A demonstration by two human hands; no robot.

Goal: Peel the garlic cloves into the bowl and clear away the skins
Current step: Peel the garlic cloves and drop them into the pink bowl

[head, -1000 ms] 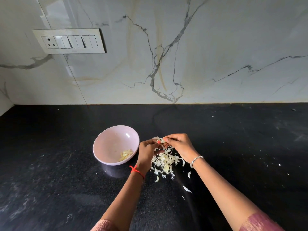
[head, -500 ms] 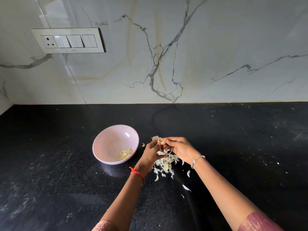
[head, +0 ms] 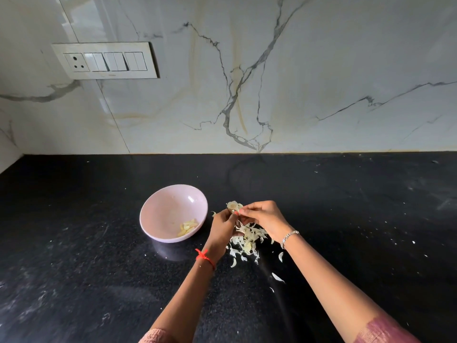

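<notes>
obstacles: pink bowl [head: 160,211] left of centre; skins pile [head: 247,240] just right of it, left hand [head: 222,226] and right hand [head: 262,217] over it pinching garlic clove [head: 233,206]; stray skins [head: 277,277] lower centre | back: marble wall [head: 321,70] closes upper frame | free: black counter [head: 371,219] bare at right, lower left, strip behind bowl

We see a black speckled stone surface [head: 74,268] with a dull sheen, a glossy veined marble wall [head: 321,70], a smooth pale pink bowl [head: 158,209] with a shiny finish, thin papery garlic skins [head: 244,241], a glossy plastic switch plate [head: 106,48] and a metal bracelet [head: 289,236]
</notes>
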